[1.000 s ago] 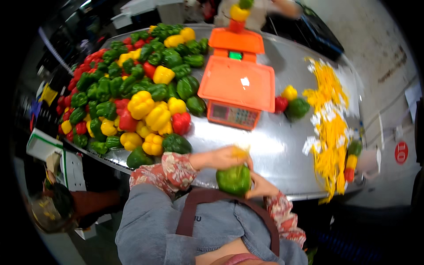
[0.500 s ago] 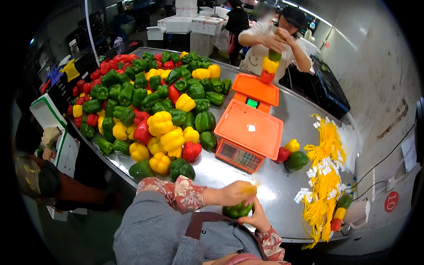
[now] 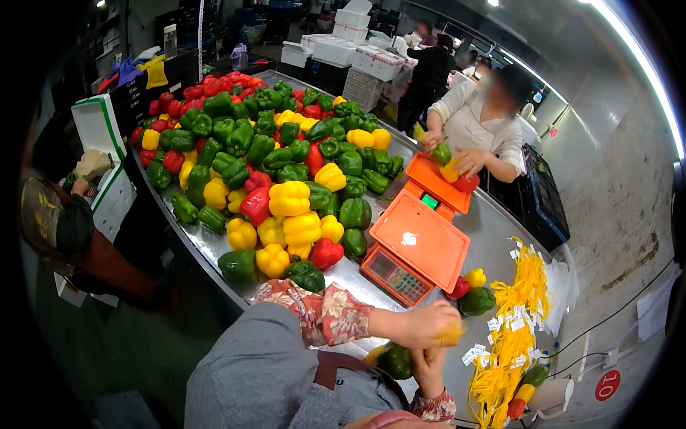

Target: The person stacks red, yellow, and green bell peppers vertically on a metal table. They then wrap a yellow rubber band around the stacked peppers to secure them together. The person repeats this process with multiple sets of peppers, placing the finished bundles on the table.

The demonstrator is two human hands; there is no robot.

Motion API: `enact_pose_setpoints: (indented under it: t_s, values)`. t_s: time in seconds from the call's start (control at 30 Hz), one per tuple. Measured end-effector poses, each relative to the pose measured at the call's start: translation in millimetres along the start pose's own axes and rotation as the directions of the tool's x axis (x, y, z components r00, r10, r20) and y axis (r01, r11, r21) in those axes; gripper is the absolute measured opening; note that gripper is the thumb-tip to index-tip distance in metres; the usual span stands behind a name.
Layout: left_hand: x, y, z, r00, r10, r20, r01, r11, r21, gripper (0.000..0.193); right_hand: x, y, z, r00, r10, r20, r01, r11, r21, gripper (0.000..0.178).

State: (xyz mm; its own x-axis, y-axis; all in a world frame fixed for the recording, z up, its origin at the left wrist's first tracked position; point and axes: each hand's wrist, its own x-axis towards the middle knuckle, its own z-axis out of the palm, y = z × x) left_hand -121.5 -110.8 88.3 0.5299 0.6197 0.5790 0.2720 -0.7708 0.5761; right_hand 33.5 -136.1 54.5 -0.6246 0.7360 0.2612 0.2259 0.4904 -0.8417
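At the table's near edge my two hands meet in front of my apron. My left hand is closed on a yellow thing, too smeared by motion to make out its kind. Just below, my right hand is closed against a green bell pepper; its grip is partly hidden. A bit of yellow shows at that pepper's left side. Beyond my hands stands an orange scale. By its near right corner lie a red bell pepper, a yellow one and a green one.
A large heap of bell peppers covers the metal table's left. Yellow net strips with white tags lie at the right, near a netted pepper trio and a white jug. Across stands a co-worker holding peppers at a second orange scale.
My left hand has swung right with the yellow thing, away from the green bell pepper. The view has shifted. The co-worker has lowered the stacked peppers to the far scale.
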Motion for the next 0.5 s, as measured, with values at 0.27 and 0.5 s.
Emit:
enact_pose_setpoints:
  t_s: [0.27, 0.5]
  values:
    - [-42.0, 13.1, 12.0, 0.963, -0.242, 0.116, 0.268, 0.876, -0.401, 0.112, 1.4, -15.0, -3.3, 0.903, -0.358, -0.237, 0.224, 0.863, -0.452, 0.018]
    - [-31.1, -6.6, 25.4, 0.969, -0.224, 0.103, 0.244, 0.817, -0.523, 0.036, 27.4, -58.4, -26.6, 0.963, -0.267, -0.032, 0.211, 0.826, -0.522, 0.014]
